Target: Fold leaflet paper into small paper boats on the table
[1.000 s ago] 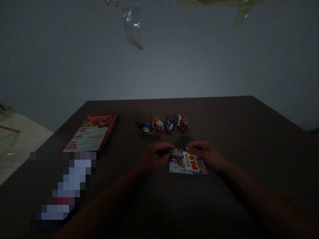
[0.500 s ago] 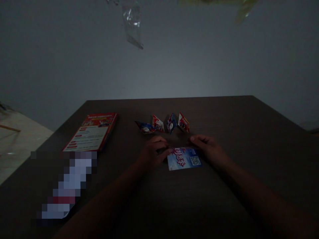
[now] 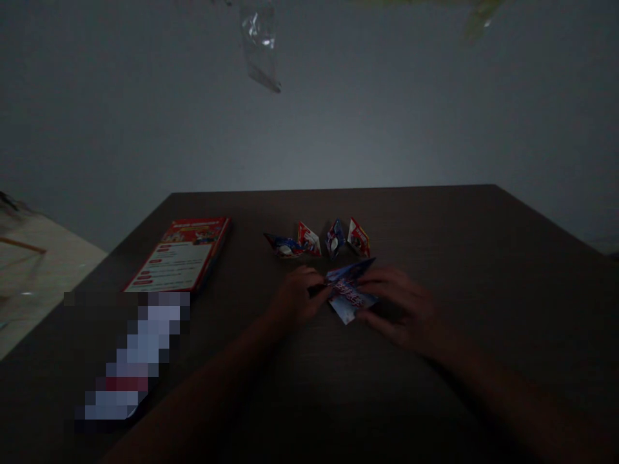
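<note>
A blue and white printed paper with red lettering is tilted between my hands at the middle of the table. Its upper part rises in a dark pointed flap. My left hand pinches its left edge between thumb and fingers. My right hand grips it from the right, fingers on the upper part and thumb at the lower edge, covering its right side. Just beyond stand several small folded paper pieces, among them a blue one, a red and white one and a dark blue one at the left.
A stack of red and white printed sheets lies on the left of the dark table. Nearer me is a blurred-out pale object. A clear plastic piece hangs on the wall behind.
The paper lay flat with its printed code showing; now it is turned and its upper part raised. My right hand has moved from its upper right corner onto its right side.
</note>
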A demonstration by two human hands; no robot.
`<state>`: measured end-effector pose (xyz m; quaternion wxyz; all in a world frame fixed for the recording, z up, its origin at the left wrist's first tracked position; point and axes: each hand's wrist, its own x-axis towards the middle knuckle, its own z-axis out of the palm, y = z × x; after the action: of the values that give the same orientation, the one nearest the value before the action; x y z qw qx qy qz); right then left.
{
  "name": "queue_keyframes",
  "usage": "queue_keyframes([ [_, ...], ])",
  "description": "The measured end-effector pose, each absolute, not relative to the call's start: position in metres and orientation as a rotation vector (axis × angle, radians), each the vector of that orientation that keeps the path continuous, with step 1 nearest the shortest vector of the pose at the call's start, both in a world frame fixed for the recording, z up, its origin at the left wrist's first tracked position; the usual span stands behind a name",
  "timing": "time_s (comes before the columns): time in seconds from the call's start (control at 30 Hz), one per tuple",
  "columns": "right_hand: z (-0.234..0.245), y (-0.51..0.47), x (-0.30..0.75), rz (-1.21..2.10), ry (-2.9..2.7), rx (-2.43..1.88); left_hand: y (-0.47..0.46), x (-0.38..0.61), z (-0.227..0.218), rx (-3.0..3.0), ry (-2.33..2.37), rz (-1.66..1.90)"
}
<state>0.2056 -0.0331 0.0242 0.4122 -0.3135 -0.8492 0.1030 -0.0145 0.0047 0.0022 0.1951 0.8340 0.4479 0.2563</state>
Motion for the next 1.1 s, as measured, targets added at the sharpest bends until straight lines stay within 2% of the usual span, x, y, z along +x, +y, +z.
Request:
queue_keyframes([
  [0.2, 0.014, -0.024, 0.208, 0.323, -2.508, -0.816, 0.004, -0.014, 0.002, 2.344, 1.295, 0.662],
  [0.43, 0.011, -0.02, 0.207, 0.354, -2.623, -0.813, 0.005, -0.014, 0.0, 2.372, 1.264, 0.623],
  [0.97, 0.012, -0.016, 0.209, 0.528, -2.501, -0.854, 0.006, -0.013, 0.0, 2.372, 1.293, 0.596],
  [1.1, 0.013, -0.017, 0.208, 0.502, -2.476, -0.898, 0.004, -0.014, 0.001, 2.29, 1.411, 0.68],
])
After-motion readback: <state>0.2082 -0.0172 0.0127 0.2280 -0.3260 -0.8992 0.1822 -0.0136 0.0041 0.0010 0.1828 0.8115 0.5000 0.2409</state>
